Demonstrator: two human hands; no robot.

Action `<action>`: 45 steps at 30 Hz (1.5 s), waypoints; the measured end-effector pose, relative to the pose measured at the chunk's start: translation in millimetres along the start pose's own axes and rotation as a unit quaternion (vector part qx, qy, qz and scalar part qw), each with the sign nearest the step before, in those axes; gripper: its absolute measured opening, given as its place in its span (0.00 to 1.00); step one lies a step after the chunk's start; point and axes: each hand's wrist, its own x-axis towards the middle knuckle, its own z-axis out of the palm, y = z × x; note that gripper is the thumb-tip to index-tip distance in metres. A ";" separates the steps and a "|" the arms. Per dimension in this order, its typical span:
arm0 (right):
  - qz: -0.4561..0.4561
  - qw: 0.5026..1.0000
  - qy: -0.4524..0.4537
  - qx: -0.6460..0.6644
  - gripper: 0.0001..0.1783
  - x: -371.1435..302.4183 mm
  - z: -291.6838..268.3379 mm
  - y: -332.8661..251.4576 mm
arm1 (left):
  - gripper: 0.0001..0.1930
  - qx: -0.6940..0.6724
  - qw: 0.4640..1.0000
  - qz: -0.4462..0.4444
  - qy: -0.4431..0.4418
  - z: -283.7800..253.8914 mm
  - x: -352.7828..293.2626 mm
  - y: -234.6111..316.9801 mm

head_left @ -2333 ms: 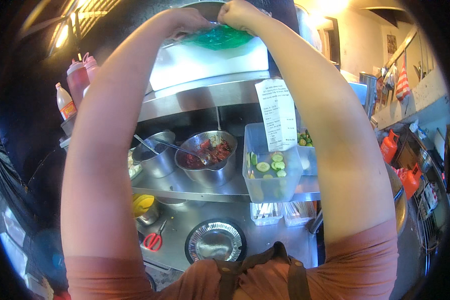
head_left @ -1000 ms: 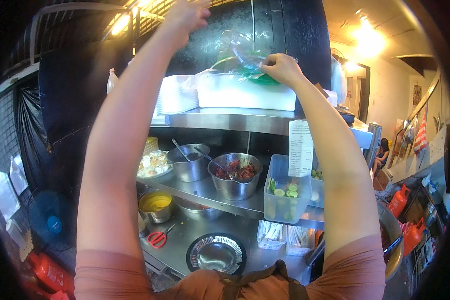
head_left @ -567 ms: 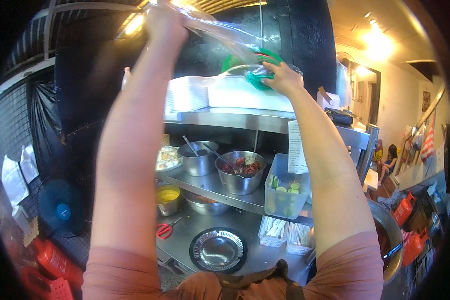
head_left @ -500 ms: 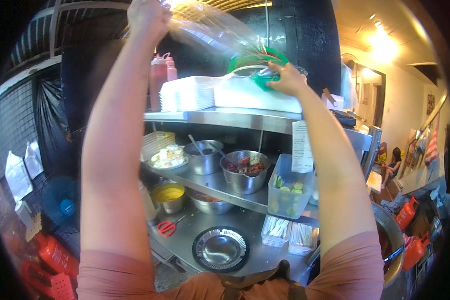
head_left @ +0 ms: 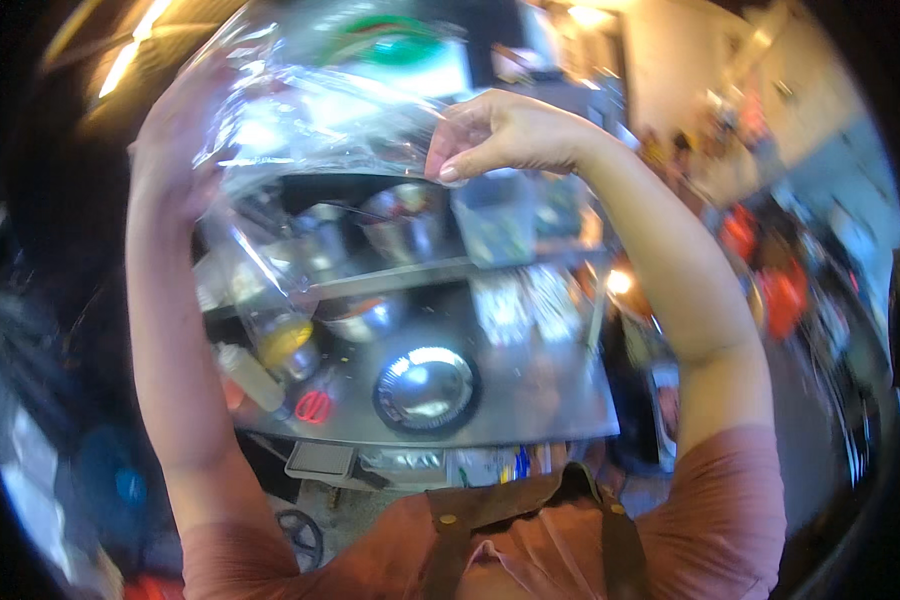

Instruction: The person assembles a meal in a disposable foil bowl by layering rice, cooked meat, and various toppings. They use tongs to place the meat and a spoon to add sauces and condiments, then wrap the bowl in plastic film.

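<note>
Left hand [head_left: 178, 140], blurred, grips the clear plastic [head_left: 315, 125] up and left of the foil plate [head_left: 425, 387]; now it's stretched across above that plate, and the right hand [head_left: 460, 150], gone from the green bundle [head_left: 410, 48], pinches its edge: both ends held!

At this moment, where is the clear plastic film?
In the head view, the clear plastic film is at the upper left, spanning between the left hand and the right hand, higher in the picture than the round silvery plate.
</note>
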 end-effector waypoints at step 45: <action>0.405 0.841 0.264 -0.242 0.27 -366.1 394.5 -163.4 | 0.09 0.036 0.972 -0.212 -0.093 91.9 -488.7 -113.1</action>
